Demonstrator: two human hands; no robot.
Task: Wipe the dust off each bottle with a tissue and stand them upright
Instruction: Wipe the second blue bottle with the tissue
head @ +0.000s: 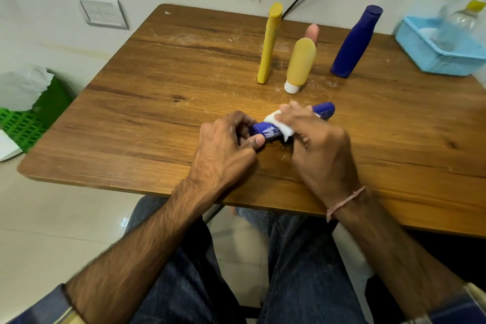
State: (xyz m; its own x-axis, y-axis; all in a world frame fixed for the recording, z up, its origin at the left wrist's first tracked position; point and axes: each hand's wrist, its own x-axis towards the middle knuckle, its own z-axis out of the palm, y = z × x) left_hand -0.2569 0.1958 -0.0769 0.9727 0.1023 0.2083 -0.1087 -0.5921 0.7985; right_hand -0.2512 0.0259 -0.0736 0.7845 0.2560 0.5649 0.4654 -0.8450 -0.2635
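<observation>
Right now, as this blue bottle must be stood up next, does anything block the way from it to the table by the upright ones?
Nothing visible does. The blue bottle, gripped by the left hand and wiped with the tissue under the right hand, has only bare table between it and the yellow tube.

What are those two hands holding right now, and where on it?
The left hand pinches one end of the lying blue bottle; the right hand presses a tissue round its middle.
</observation>
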